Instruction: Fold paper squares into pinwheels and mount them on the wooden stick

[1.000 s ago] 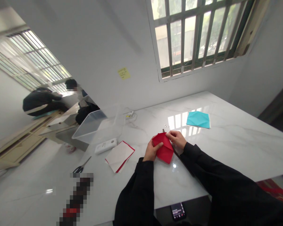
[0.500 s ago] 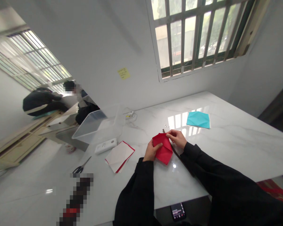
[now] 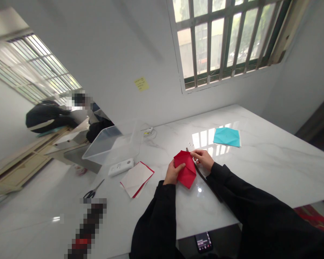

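A folded piece of red paper [image 3: 187, 174] is held just above the white marble-patterned table. My left hand [image 3: 172, 173] grips its left side, thumb pressed on the front face. At the paper's upper right corner, my right hand [image 3: 202, 159] pinches the edge between thumb and fingers. A thin dark strip [image 3: 207, 184] runs on the table behind the paper and under my right wrist; what it is I cannot tell. Several tiny shiny bits [image 3: 189, 144] lie just beyond my hands.
Left of my hands lie white and red paper sheets [image 3: 137, 179], a white box-like device [image 3: 121, 167] and scissors [image 3: 94, 190]. A clear plastic bin [image 3: 97, 148] stands behind them. Blue paper [image 3: 226, 137] rests at the back right. A phone [image 3: 203, 242] sits below the table edge. Two people are in the far left background.
The red paper has tilted and shifted slightly left and up in my hands. Both hands keep their hold with almost no movement.
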### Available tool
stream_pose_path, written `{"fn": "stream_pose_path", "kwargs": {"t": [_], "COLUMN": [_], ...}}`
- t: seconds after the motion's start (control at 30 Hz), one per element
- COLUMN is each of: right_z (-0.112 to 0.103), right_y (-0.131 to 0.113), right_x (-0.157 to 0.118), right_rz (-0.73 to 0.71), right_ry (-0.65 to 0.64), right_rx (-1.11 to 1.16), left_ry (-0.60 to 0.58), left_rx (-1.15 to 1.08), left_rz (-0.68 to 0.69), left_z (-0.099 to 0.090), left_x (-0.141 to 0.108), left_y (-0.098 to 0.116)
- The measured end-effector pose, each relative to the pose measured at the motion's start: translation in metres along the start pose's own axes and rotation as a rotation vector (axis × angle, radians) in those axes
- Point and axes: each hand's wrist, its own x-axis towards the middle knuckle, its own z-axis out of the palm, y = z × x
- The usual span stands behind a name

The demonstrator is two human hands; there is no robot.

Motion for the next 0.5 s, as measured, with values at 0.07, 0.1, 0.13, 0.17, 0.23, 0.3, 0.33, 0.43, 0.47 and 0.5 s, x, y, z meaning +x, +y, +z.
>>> {"fn": "stream_pose_path", "kwargs": {"t": [0.07, 0.1, 0.13, 0.17, 0.23, 0.3, 0.33, 0.43, 0.47, 0.5], "right_z": [-0.0003, -0.0004, -0.0005, -0.0006, -0.0007, -0.0007, -0.0007, -0.0007, -0.0007, -0.0006], "right_y": [0.0005, 0.0008, 0.0012, 0.0015, 0.002, 0.0023, 0.0024, 0.0024, 0.0022, 0.0021], "right_x": [0.0004, 0.0006, 0.0006, 0.0006, 0.0005, 0.0004, 0.0004, 0.0007, 0.0007, 0.0007], "right_rz": [0.002, 0.002, 0.0, -0.001, -0.006, -0.013, -0.016, -0.015, -0.01, -0.004], "right_ry": [0.006, 0.007, 0.007, 0.006, 0.006, 0.006, 0.005, 0.0, 0.0, -0.002], "right_rx": [-0.008, -0.014, -0.019, -0.025, -0.036, -0.042, -0.042, -0.037, -0.033, -0.028], "left_ry": [0.004, 0.006, 0.007, 0.007, -0.005, -0.023, -0.028, -0.024, -0.018, -0.011], "left_rx": [0.003, 0.005, 0.006, 0.007, 0.007, 0.005, 0.004, 0.015, 0.018, 0.02], "left_rz": [0.004, 0.004, 0.002, -0.001, -0.005, -0.002, 0.001, 0.005, 0.007, 0.01], "left_z": [0.0004, 0.0007, 0.0011, 0.0014, 0.002, 0.0021, 0.002, 0.0007, 0.0001, -0.0006], "left_x": [-0.0004, -0.0008, -0.0013, -0.0018, -0.0025, -0.0027, -0.0025, -0.0011, -0.0005, 0.0002], "left_y": [0.0006, 0.0012, 0.0018, 0.0025, 0.0036, 0.004, 0.0037, 0.0016, 0.0006, -0.0004]}}
